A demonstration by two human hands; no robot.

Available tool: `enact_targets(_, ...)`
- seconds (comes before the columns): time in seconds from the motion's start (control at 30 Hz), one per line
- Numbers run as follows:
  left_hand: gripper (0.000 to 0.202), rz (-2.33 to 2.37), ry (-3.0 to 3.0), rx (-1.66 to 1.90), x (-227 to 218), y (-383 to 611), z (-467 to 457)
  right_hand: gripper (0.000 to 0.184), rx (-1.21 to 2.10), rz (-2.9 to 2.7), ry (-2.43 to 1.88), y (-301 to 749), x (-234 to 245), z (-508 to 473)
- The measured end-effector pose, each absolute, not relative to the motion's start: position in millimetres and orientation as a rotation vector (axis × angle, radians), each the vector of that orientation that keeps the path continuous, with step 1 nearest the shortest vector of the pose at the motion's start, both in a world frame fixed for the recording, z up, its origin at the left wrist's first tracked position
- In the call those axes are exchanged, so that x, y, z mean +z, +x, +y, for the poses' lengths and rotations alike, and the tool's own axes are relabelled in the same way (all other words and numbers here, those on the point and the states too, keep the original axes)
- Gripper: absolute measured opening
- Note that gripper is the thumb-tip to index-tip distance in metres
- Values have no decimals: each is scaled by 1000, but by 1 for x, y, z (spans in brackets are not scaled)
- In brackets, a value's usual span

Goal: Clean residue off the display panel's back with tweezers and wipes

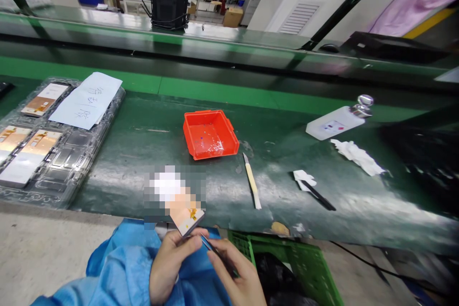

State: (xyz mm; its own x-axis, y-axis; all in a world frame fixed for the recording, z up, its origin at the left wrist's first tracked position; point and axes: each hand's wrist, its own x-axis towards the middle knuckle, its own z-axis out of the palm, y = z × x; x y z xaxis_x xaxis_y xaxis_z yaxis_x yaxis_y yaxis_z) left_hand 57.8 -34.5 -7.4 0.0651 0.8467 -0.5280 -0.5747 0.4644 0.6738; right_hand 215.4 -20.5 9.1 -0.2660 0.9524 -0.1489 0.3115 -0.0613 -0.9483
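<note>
Fingers of the left hand (pixel 167 263) are closed on the near end of a phone-sized panel (pixel 186 220), thumb uppermost. Fingers of the right hand (pixel 236 270) are pinched round a slim dark tool (pixel 221 254), tweezers by its look; its tips point at the panel's near end, contact too small to tell. Whether the tips are parted, cannot tell.

Panel sits at the near edge of the green bench (pixel 143 162), tilted, far end leaning left. Near part copper and white; far part blurred out by coarse squares.

Just beyond: red bin (pixel 211 135), small specks and white marks on its floor. Right of it, a knife (pixel 251 181) with pale handle, blade pointing far. Farther right, a black-handled tool (pixel 317 194), its far end against a bit of white tissue (pixel 304 179). Beyond that, a white bottle (pixel 335 123) lying tilted in view, silvery cap to the right; crumpled tissue (pixel 358 158) near it.

Left side: clear tray (pixel 68 172) bearing similar panels (pixel 30 155) and a handwritten paper sheet (pixel 87 100). Below the bench, near right: green crate (pixel 304 258) with black plastic inside.
</note>
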Motion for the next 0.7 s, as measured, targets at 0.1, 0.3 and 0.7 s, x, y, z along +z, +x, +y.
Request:
enact_targets(0.1,37,1096,353,1109,-7,57,-34,13,1155,-1822,-1293,224,10,-23)
enact_targets(0.3,39,1169,579,1065,-10,53,-36,18,833,-2046,-1187,235,12,-18)
enact_targets(0.7,47,1300,845,1013,3,35,-46,16,715,-2005,-1204,211,5,-17)
